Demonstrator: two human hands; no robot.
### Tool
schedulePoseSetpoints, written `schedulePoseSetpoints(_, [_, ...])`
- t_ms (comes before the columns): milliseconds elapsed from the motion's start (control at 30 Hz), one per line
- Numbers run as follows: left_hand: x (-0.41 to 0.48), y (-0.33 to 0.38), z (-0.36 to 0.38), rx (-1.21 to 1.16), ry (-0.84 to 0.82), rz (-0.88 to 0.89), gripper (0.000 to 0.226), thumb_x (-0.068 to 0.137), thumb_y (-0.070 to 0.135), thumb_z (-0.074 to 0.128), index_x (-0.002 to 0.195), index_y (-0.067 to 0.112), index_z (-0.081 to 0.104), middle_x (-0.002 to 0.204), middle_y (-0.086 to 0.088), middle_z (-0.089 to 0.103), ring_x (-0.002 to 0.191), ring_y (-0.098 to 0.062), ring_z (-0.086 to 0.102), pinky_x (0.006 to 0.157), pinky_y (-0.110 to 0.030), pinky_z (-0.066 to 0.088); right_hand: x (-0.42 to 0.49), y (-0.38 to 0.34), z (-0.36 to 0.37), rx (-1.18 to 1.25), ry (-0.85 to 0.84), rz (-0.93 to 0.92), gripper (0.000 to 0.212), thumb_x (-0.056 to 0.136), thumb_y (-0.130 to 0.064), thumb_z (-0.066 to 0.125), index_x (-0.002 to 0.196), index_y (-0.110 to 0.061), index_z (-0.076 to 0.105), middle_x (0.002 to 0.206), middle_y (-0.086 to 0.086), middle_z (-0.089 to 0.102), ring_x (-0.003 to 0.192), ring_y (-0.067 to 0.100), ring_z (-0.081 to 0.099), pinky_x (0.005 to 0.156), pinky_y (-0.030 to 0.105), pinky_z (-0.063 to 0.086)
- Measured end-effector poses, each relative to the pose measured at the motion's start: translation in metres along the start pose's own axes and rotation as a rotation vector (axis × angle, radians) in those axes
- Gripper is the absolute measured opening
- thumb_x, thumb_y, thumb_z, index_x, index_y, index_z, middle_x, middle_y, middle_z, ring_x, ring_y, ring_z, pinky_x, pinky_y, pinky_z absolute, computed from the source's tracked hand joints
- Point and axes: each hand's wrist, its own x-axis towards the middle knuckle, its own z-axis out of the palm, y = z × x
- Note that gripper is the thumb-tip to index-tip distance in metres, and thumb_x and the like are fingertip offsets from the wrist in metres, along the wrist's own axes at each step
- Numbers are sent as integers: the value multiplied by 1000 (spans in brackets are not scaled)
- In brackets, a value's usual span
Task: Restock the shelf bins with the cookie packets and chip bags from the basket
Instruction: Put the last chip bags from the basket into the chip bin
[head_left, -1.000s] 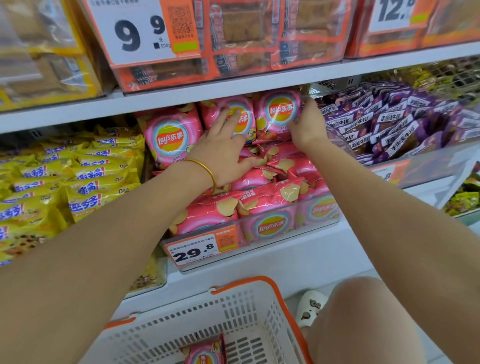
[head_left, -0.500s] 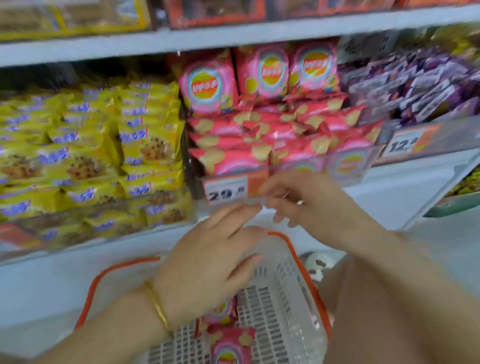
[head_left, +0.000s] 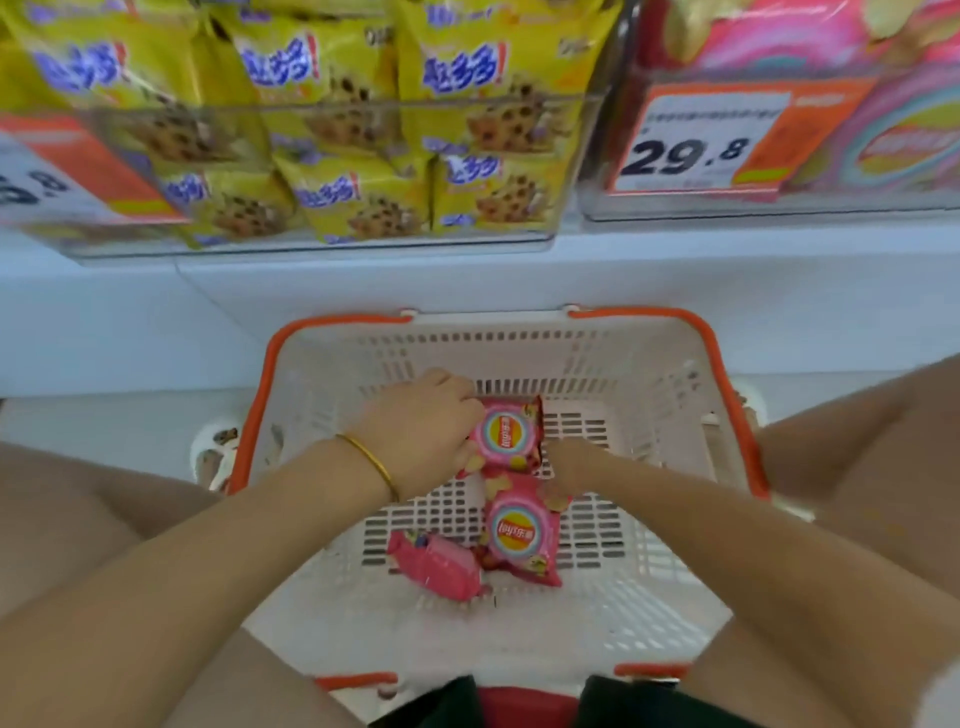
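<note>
Collection is being carried out inside the basket (head_left: 649, 374), where three pink chip bags are lying on the slatted floor. The far bag (head_left: 506, 436) is being gripped at its left edge by the left hand (head_left: 426, 431), whose fingers are curled round that edge. The right hand (head_left: 566, 462) is being pressed in just beside the same bag, touching the top of the middle bag (head_left: 522, 530). Its fingers are mostly hidden, so it cannot be told whether anything is being pinched. The near bag (head_left: 436, 566) is lying tilted on its side, touched by neither hand.

For the step to be done well, each bag is probably best taken by its crimped seam rather than squeezed across the puffed middle, since the chips inside are likely being crushed by any hard grip. One bag per hand looks manageable: far bag left, middle bag right.

Both should be raised straight up, clear of the basket wall, before being carried to the chip bin (head_left: 779, 202) at upper right. The cookie bin (head_left: 311, 244) alongside is not where they belong. The clear front wall of the chip bin has to be cleared, and labels are best kept facing outward.
</note>
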Motion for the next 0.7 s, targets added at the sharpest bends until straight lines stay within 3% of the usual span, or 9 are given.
schedulePoseSetpoints(100, [0, -4, -1, 15, -21, -26, 39, 99, 36, 38, 131, 15, 47, 141, -4, 40, 130, -23, 34, 101, -38, 39, 14, 6, 30, 72, -47, 97, 8, 84, -19, 67, 85, -14, 61, 87, 5, 61, 78, 12, 51, 68, 18, 39])
schedulePoseSetpoints(200, [2, -5, 1, 13, -37, -34, 38, 99, 36, 37, 130, 16, 47, 139, -4, 41, 128, -22, 35, 100, -38, 40, 13, -1, 28, 55, -38, 125, 32, 83, -22, 66, 61, -20, 42, 63, -5, 45, 59, 8, 44, 56, 20, 34])
schedulePoseSetpoints(267, [4, -5, 1, -22, -62, -42, 36, 99, 34, 38, 128, 16, 49, 136, -4, 44, 125, -23, 39, 100, -39, 40, 7, -4, 13, 89, -60, 146, 27, 83, -18, 66, 63, -16, 49, 58, -3, 49, 49, 7, 47, 43, 16, 40])
schedulePoseSetpoints(367, [7, -4, 1, -108, -115, -78, 36, 98, 33, 41, 127, 14, 51, 130, -6, 49, 119, -23, 44, 99, -38, 41, -16, -11, -27, 131, -123, 114, 12, 85, -14, 66, 87, -5, 57, 65, 1, 57, 53, 11, 57, 47, 18, 51])
schedulePoseSetpoints(467, [9, 2, 1, -279, -178, -168, 44, 97, 36, 45, 132, 8, 46, 132, -11, 50, 119, -26, 48, 98, -37, 41, -49, -19, -76, 229, -94, 60, 13, 87, -14, 66, 91, -8, 55, 77, 4, 60, 63, 15, 62, 48, 19, 53])
schedulePoseSetpoints(533, [9, 6, -1, -472, -176, -261, 42, 96, 39, 50, 124, 8, 48, 116, -11, 55, 102, -24, 55, 84, -33, 45, -73, -21, -104, 312, -30, 29, 16, 87, -15, 67, 96, -5, 59, 87, 10, 65, 73, 21, 67, 55, 22, 57])
schedulePoseSetpoints(600, [8, 11, -4, -714, -120, -356, 28, 92, 39, 57, 100, 14, 48, 87, -2, 51, 75, -14, 51, 65, -28, 41, -99, -21, -125, 411, 22, -3, 16, 87, -15, 67, 98, -5, 60, 93, 13, 68, 83, 27, 69, 66, 29, 60])
schedulePoseSetpoints(633, [7, 14, -7, -816, -107, -387, 31, 90, 41, 59, 98, 15, 44, 86, 1, 51, 75, -12, 51, 65, -27, 42, -113, -21, -132, 472, 38, -24, 12, 88, -15, 66, 96, -8, 60, 92, 13, 69, 85, 27, 69, 69, 30, 60])
schedulePoseSetpoints(700, [6, 21, -11, -1033, -83, -368, 38, 87, 42, 64, 109, 17, 46, 102, 0, 57, 92, -14, 57, 82, -30, 48, -138, -21, -141, 573, 44, -70, 7, 89, -13, 64, 93, -10, 60, 91, 10, 68, 83, 24, 69, 73, 31, 59])
